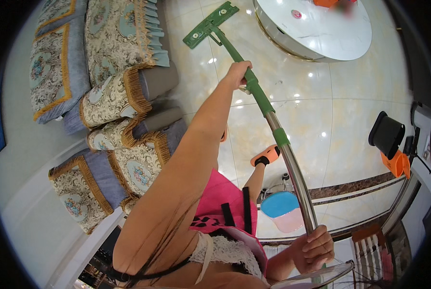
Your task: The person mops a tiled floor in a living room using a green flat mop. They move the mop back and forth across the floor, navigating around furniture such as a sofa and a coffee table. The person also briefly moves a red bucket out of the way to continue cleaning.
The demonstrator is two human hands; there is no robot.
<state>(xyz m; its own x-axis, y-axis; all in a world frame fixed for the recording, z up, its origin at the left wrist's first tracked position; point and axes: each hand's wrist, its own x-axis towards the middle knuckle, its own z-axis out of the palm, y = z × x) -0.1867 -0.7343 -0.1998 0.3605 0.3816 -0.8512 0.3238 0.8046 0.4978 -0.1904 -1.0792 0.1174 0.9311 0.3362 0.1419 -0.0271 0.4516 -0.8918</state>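
A flat mop (292, 166) with a green head and a steel and green pole runs from the top middle down to the lower right. My left hand (238, 74) is closed round the green upper part of the pole, just below the head. Lower down, the fingers of my right hand (316, 248) wrap round the steel pole near its other end. The mop head (210, 25) is a long green plate held at a tilt above the shiny tiles, and no pad shows on the side I see.
A sofa with floral, fringed covers (121, 38) lines the left. A round white table (316, 29) stands at the top right. To the right are a black bin (387, 135) and an orange container (395, 164). A blue and pink stool (280, 207) stands near my orange slipper (266, 155).
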